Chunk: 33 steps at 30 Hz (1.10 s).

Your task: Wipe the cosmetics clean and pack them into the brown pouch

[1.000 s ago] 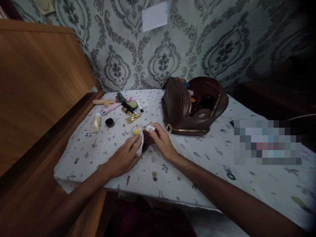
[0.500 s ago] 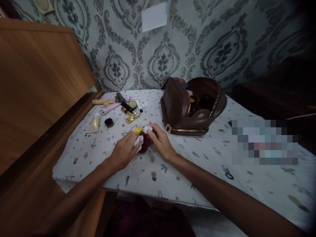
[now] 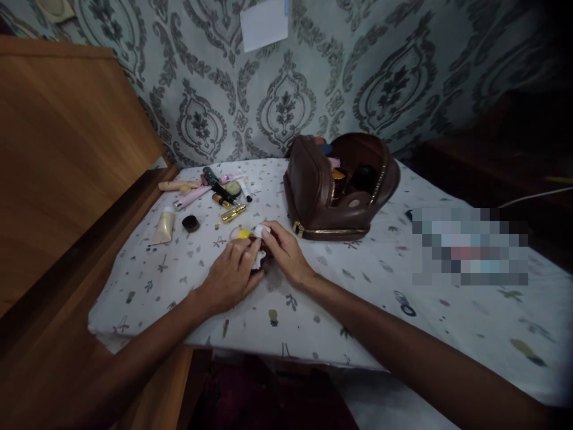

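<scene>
My left hand (image 3: 233, 272) is closed over a crumpled white tissue (image 3: 259, 258), pressing it against a small dark red-brown container that is mostly hidden behind the fingers. My right hand (image 3: 286, 254) pinches a white piece (image 3: 261, 230) at the container's top; whether it is a cap or more tissue I cannot tell. A yellow piece (image 3: 243, 234) shows just beyond the left fingers. Both hands meet low over the patterned tablecloth (image 3: 304, 328). Nearest beyond them lies a shiny gold tube (image 3: 233, 214).
A brown cosmetic bag (image 3: 313, 191) stands unzipped at back right, items inside. At back left lie a cream tube (image 3: 163, 226), a small black-lidded jar (image 3: 190, 224), a pink tube (image 3: 192, 197), a round green compact (image 3: 233, 189) and a brush (image 3: 245, 190). A wooden panel (image 3: 67, 119) borders the left.
My left hand's fingers have moved further over the dark container and tissue, covering more of them. My right hand keeps its pinch. The whole view has shifted slightly.
</scene>
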Tool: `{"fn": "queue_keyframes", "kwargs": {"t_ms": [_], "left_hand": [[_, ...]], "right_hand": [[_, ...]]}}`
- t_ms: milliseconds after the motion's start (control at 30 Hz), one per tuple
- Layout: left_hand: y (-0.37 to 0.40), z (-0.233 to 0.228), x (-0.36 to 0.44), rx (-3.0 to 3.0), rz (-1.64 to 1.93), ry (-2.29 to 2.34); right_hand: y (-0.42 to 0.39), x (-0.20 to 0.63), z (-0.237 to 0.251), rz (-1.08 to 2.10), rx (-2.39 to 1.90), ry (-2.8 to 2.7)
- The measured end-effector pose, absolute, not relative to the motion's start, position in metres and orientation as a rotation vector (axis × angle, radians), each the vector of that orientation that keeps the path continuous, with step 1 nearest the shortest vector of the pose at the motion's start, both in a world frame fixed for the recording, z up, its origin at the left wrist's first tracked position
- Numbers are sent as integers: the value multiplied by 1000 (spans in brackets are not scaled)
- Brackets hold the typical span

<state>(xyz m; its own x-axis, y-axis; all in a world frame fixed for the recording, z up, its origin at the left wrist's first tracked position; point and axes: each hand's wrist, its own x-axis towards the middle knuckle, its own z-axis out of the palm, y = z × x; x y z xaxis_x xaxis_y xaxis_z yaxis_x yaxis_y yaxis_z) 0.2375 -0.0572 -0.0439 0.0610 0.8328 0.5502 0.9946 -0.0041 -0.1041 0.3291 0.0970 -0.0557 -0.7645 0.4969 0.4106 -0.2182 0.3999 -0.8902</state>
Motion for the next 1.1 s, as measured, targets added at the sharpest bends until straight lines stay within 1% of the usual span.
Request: {"fn": "queue_keyframes", "kwargs": {"t_ms": [133,267,533,600,700,967,1100], "left_hand": [[-81,-49,231,-2021,-429,-1899],[-91,-54,224,-1976,-558,-1852],[-57,-14,222,-1854,-924,-1783],[-50,-12,222,-1824,-906,-1789],[-49,-19,223,-1850,-775,-1778],[-75,-32,224,-1936,-578,-1748],[-85,-34,226,-1959,-548,-1757]], "right_hand": [[97,329,-55,1372,-244,-2019],[95,330,-53,1406,-236,-2026],[93,331,-50,1446,-188,-2026],[94,331,-51,1434,-185,-2028],[96,332,-52,1420,-215,-2030],[94,331,-50,1295,-226,-2014],[94,331,-48,1280,-231,-1988]]}}
